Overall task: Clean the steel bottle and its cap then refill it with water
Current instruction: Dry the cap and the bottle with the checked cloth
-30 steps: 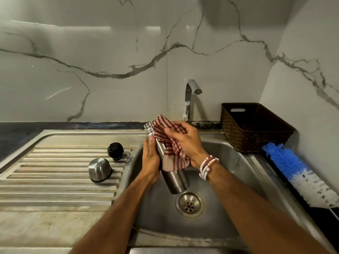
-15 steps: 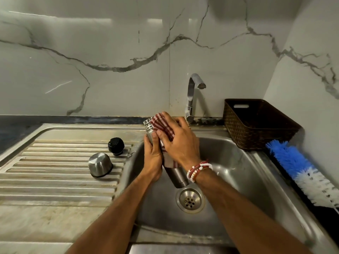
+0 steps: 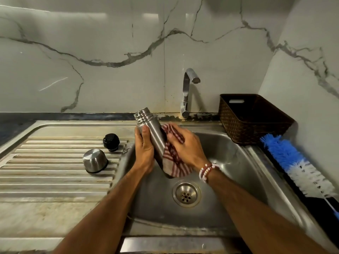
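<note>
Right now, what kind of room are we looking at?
Probably a kitchen: a steel sink with a ribbed draining board, a tap behind it, and a bottle brush beside it. The left hand holds a steel bottle; the right hand presses a cloth on it.

— We see a plain silver-grey steel bottle [image 3: 153, 132], and at its five o'clock a cloth [image 3: 174, 162] striped dark red and off-white.
— We agree. At the bottle's nine o'clock we find a glossy black stopper [image 3: 111, 142]; at eight, a brushed silver cap [image 3: 95, 160] with a dark rim.
— At three o'clock we note a dark brown woven basket [image 3: 253, 121]; at four, a brush [image 3: 293, 162] whose blue bristles give way to white.
— We also see a white marble wall [image 3: 110, 79] veined in grey, and a bracelet [image 3: 206, 172] of red and white beads.
</note>
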